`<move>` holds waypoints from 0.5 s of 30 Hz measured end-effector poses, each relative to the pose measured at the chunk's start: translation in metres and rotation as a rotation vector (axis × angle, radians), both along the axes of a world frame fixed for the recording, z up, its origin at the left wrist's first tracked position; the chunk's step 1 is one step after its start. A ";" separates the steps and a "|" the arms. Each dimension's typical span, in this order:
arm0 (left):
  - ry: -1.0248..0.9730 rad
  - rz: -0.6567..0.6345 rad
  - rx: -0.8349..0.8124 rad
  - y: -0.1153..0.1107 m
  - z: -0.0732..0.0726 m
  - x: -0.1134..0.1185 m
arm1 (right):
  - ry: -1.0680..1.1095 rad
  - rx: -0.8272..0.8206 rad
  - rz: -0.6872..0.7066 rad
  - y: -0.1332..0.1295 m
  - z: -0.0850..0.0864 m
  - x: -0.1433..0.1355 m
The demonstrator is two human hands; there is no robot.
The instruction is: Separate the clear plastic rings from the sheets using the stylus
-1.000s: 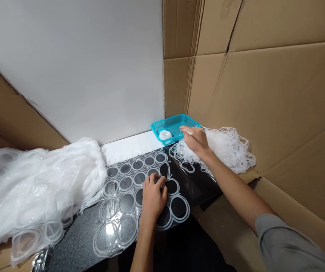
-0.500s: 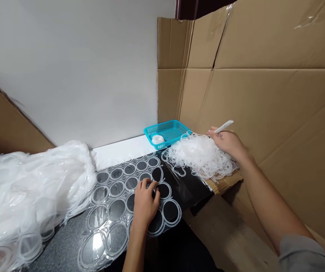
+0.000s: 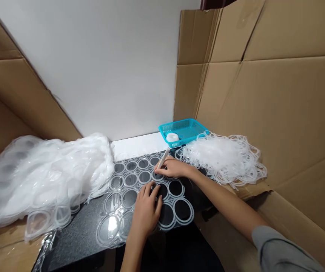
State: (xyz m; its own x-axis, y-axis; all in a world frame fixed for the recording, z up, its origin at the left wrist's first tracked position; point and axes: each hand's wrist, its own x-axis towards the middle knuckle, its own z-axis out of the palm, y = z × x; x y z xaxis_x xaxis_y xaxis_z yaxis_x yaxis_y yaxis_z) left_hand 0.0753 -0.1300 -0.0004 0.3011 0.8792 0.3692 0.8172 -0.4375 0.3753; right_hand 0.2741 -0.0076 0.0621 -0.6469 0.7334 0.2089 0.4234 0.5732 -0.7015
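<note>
A clear sheet with rows of translucent white rings [image 3: 123, 187] lies over the dark speckled tabletop. My left hand [image 3: 148, 209] rests on it with fingers spread, holding nothing. Closed around a slim white pen-like tool [image 3: 164, 158], my right hand [image 3: 175, 168] is over the sheet's far right part, just beyond my left fingertips. The tool slants up and away; its lower tip is hidden by my fingers. To the right of the sheet sits a tangled heap of thin white rings [image 3: 221, 153].
A turquoise basket [image 3: 190, 130] holding a white roll [image 3: 173, 137] stands behind the heap. Several layers of ringed plastic sheets [image 3: 66, 170] pile up on the left. Cardboard walls [image 3: 292, 105] flank both sides, with a white panel [image 3: 117, 68] at the back.
My right hand, with the white tool, has come from the ring heap leftward to the sheet. My left hand stays on the sheet. The view has turned slightly left.
</note>
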 end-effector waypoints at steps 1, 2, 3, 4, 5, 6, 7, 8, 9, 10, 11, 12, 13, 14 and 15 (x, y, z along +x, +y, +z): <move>0.029 0.005 -0.001 -0.001 -0.001 0.000 | 0.006 -0.015 -0.007 0.004 -0.009 -0.003; 0.061 0.008 -0.002 -0.002 -0.002 0.001 | 0.026 -0.043 -0.019 0.007 -0.018 -0.003; 0.090 0.012 -0.004 -0.003 -0.002 0.002 | 0.061 -0.077 -0.038 0.008 -0.026 -0.002; 0.115 0.013 -0.007 -0.003 -0.002 0.003 | 0.105 -0.113 -0.060 0.009 -0.033 0.001; 0.133 0.013 -0.012 -0.002 -0.003 0.004 | 0.151 -0.148 -0.078 0.008 -0.039 0.003; 0.144 0.012 -0.018 -0.002 -0.002 0.005 | 0.190 -0.174 -0.092 0.007 -0.044 0.006; 0.150 0.011 -0.026 -0.001 -0.002 0.007 | 0.220 -0.188 -0.097 0.006 -0.047 0.009; 0.153 0.012 -0.033 0.000 -0.001 0.008 | 0.236 -0.195 -0.090 0.005 -0.049 0.011; 0.154 0.015 -0.040 0.001 0.000 0.010 | 0.241 -0.197 -0.076 0.004 -0.050 0.012; 0.155 0.020 -0.045 0.002 0.002 0.011 | 0.241 -0.195 -0.061 0.003 -0.050 0.012; 0.156 0.024 -0.049 0.003 0.003 0.012 | 0.237 -0.187 -0.048 0.003 -0.050 0.012; 0.156 0.027 -0.051 0.003 0.004 0.013 | 0.229 -0.175 -0.039 0.003 -0.049 0.011; 0.157 0.028 -0.050 0.004 0.006 0.015 | 0.220 -0.161 -0.034 0.002 -0.049 0.011; 0.156 0.027 -0.046 0.004 0.007 0.016 | 0.213 -0.144 -0.037 0.002 -0.048 0.010; 0.154 0.023 -0.041 0.005 0.008 0.017 | 0.206 -0.122 -0.043 0.002 -0.047 0.010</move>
State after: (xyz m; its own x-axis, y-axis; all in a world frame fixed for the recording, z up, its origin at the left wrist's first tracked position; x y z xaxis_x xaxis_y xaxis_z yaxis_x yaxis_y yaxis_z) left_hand 0.0923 -0.1249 0.0079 0.3310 0.9000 0.2837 0.8760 -0.4048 0.2622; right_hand 0.2842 -0.0060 0.0151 -0.5671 0.7875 0.2412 0.2862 0.4631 -0.8388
